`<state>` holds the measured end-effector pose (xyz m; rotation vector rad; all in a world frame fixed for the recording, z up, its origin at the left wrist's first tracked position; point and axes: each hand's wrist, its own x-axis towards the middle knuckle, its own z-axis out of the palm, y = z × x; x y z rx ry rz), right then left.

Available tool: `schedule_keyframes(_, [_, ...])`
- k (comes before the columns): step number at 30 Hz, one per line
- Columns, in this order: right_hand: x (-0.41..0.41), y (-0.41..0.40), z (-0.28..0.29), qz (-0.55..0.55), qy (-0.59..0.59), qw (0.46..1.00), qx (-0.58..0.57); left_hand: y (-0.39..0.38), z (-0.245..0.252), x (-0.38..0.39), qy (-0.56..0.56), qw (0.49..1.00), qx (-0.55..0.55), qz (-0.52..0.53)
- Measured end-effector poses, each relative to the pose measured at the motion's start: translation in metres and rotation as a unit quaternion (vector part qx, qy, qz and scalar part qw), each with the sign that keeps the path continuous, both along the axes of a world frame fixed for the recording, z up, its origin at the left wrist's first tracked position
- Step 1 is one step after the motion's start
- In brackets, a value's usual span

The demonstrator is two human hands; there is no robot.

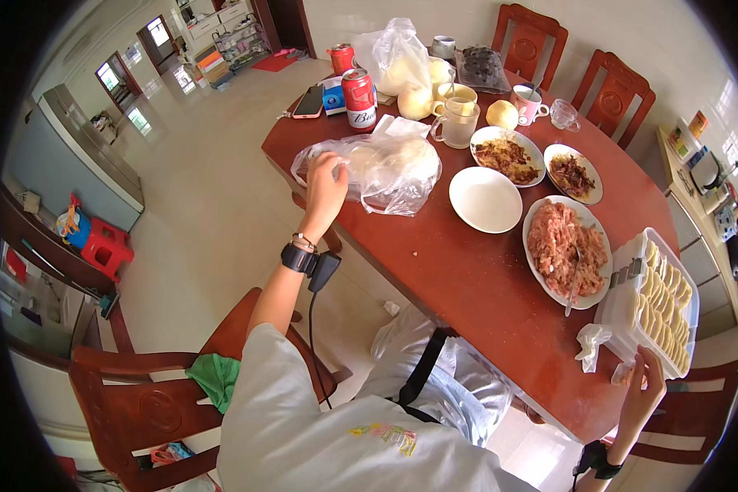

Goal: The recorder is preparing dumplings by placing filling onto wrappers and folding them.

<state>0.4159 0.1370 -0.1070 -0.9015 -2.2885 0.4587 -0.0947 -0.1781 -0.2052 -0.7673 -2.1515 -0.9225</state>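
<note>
My left hand (327,184) has its fingers curled on the near-left edge of a clear plastic bag (393,195). Pale, rounded dough-like lumps (409,158) show through the film. At the far right, my right hand (649,378) is beside a lidless clear plastic box (615,307) filled with rows of folded dumplings (663,307). A small pale item (622,374) lies by its fingertips; whether they hold it is unclear. A crumpled tissue (592,347) rests by the box. Beyond is a plate of raw minced meat (559,246) with a metal spoon (573,283) in it.
An empty white bowl (486,200) and two plates of cooked food (507,157) stand mid-table. Farther back are a Budweiser can (358,101), a phone (309,103), a glass mug (458,123) and yellow-white round fruits (415,103). Wooden chairs (160,409) surround the table (443,283).
</note>
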Motion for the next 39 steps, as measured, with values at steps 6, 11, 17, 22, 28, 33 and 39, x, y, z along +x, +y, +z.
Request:
schedule_keyframes(6, [-0.003, -0.008, 0.0, -0.001, 0.005, 1.0, -0.013, 0.016, 0.0, -0.035, -0.049, 0.995, -0.041, -0.076])
schedule_keyframes(11, [0.001, -0.012, -0.005, 0.002, 0.009, 1.0, -0.007, 0.018, -0.008, -0.058, -0.027, 0.986, -0.125, -0.103])
schedule_keyframes(17, [0.008, -0.012, -0.012, 0.016, -0.009, 1.0, -0.016, 0.02, -0.004, -0.059, -0.049, 0.983, -0.136, -0.111])
schedule_keyframes(22, [0.009, -0.014, -0.015, 0.022, 0.006, 1.0, -0.02, 0.021, 0.005, -0.053, -0.051, 0.982, -0.145, -0.109])
schedule_keyframes(28, [0.006, -0.021, -0.012, 0.027, 0.013, 0.998, -0.046, 0.023, 0.011, -0.044, -0.1, 0.977, -0.151, -0.115])
schedule_keyframes(33, [0.005, -0.023, -0.012, 0.027, 0.021, 0.998, -0.049, 0.022, 0.01, -0.041, -0.106, 0.976, -0.148, -0.119])
schedule_keyframes(39, [0.004, -0.026, -0.012, 0.017, 0.015, 0.998, -0.059, 0.025, 0.024, -0.024, -0.136, 0.973, -0.149, -0.11])
